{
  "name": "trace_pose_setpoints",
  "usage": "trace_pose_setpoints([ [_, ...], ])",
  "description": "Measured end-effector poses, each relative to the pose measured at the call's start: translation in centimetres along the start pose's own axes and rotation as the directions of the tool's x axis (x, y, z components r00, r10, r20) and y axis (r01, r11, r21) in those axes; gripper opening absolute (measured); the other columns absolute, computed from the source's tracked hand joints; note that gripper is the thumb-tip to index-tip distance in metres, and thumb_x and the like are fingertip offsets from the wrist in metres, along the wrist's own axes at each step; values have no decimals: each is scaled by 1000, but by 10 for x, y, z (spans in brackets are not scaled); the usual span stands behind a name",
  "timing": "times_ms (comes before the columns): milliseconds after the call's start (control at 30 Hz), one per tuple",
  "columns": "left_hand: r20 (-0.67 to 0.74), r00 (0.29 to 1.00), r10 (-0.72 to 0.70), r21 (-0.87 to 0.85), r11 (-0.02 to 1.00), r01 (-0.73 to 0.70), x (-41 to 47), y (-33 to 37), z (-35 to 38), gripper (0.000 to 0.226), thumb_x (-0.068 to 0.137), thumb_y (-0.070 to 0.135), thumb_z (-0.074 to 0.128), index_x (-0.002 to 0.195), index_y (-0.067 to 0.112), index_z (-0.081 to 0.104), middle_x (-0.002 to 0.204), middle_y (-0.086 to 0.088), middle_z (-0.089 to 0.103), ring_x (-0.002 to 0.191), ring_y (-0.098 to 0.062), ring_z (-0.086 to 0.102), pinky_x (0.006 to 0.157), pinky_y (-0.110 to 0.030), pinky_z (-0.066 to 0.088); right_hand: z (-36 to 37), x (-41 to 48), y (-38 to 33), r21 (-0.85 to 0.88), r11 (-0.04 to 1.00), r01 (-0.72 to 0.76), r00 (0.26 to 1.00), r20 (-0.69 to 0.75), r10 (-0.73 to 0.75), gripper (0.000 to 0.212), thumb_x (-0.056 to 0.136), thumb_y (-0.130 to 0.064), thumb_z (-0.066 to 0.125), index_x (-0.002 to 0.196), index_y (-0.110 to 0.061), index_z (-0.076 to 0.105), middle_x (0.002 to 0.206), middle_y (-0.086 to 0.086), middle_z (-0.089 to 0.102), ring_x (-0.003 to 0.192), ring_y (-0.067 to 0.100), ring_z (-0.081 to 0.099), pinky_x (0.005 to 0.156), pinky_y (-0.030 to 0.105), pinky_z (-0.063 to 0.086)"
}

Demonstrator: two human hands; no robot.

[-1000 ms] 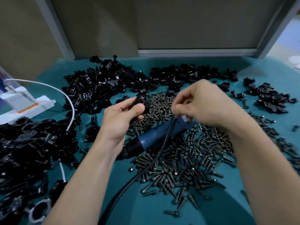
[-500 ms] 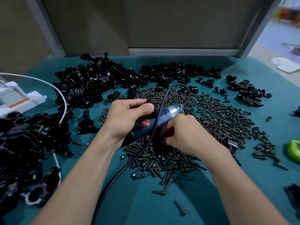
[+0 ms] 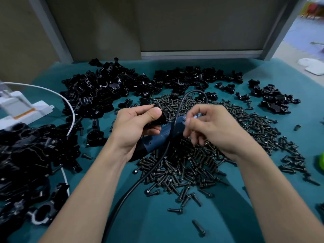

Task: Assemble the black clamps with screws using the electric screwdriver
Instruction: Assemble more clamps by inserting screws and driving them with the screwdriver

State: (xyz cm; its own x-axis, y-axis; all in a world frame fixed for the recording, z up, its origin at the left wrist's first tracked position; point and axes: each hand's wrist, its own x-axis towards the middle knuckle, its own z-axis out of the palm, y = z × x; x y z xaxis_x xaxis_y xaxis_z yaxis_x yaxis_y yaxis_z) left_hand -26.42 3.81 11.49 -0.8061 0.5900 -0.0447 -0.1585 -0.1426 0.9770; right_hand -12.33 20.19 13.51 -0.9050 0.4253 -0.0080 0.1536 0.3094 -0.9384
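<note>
My left hand (image 3: 135, 127) grips a black clamp (image 3: 160, 117) between thumb and fingers, just above the blue electric screwdriver (image 3: 157, 140). The screwdriver lies on the pile of dark screws (image 3: 192, 165), and its black cable (image 3: 140, 183) runs toward me. My right hand (image 3: 213, 132) hovers over the screwdriver's rear end with its fingers curled. Its thumb and forefinger pinch together on what looks like a small screw, blurred and mostly hidden. The two hands are a short gap apart.
Heaps of black clamps lie at the back (image 3: 101, 95), at the left (image 3: 21, 155) and at the right (image 3: 273, 99) of the teal table (image 3: 157, 221). A white box (image 3: 22, 109) with a white cable (image 3: 71, 111) sits far left. A green object (image 3: 321, 160) pokes in at the right edge.
My right hand has lifted from the screw pile in front of the screwdriver and now hovers beside the left hand. The left hand still holds the clamp.
</note>
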Motion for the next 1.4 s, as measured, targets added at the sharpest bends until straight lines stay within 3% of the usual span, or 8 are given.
trace_pose_setpoints([
  [133,-4,1000,11,-3,1000,-11,2,-3,-4,32,70,29,80,96,10,81,80,-5,78,57,-16,69,54,-20,56,2,13,-9,73,995,74,997,-44,-71,15,83,8,78,80,-6,73,66,11,72,56,18,66,48,23,50],
  [200,-8,1000,6,3,1000,-6,2,-4,-6,39,70,29,80,102,6,80,81,-4,78,59,-16,69,55,-21,56,8,11,-6,253,966,56,998,-39,-47,17,77,11,80,83,-4,74,68,13,72,59,19,68,51,22,53],
  [333,5,1000,-3,13,1000,3,4,-4,-8,41,69,28,80,104,6,79,78,-6,77,58,-15,69,54,-20,56,24,9,2,603,798,30,999,-30,-15,20,67,0,80,85,-7,77,82,17,75,72,21,74,64,24,59],
  [467,12,1000,-13,30,999,12,6,-6,-8,48,68,30,80,108,5,78,78,-6,77,58,-15,68,55,-20,56,29,10,6,728,685,19,997,-63,40,18,70,2,72,81,-9,81,89,17,77,81,23,77,69,25,61],
  [567,27,999,-17,28,999,17,7,-7,-9,37,67,31,81,98,10,82,80,-7,77,58,-16,68,55,-20,56,28,10,7,753,658,20,995,-82,64,18,72,1,73,84,-8,82,88,17,77,80,22,77,69,25,62],
  [833,58,998,-25,44,999,22,8,-8,-9,53,65,29,81,112,4,76,81,-10,77,59,-16,67,55,-20,56,30,7,7,701,708,85,990,-141,21,34,72,-1,78,105,-2,71,88,20,78,72,21,76,63,26,61],
  [1033,130,991,-39,92,995,27,8,-8,-10,60,66,27,81,121,2,74,98,-17,80,74,-23,70,63,-22,59,33,8,6,592,790,157,983,-170,-69,17,69,-5,82,83,-13,79,79,19,77,69,23,76,64,29,61],
  [1400,174,984,-34,115,993,14,8,-9,-10,64,70,20,80,130,0,69,105,-22,78,84,-27,73,69,-25,62,41,11,7,460,856,237,963,-229,-143,9,79,-8,82,84,-15,82,71,14,75,64,20,71,61,24,56],
])
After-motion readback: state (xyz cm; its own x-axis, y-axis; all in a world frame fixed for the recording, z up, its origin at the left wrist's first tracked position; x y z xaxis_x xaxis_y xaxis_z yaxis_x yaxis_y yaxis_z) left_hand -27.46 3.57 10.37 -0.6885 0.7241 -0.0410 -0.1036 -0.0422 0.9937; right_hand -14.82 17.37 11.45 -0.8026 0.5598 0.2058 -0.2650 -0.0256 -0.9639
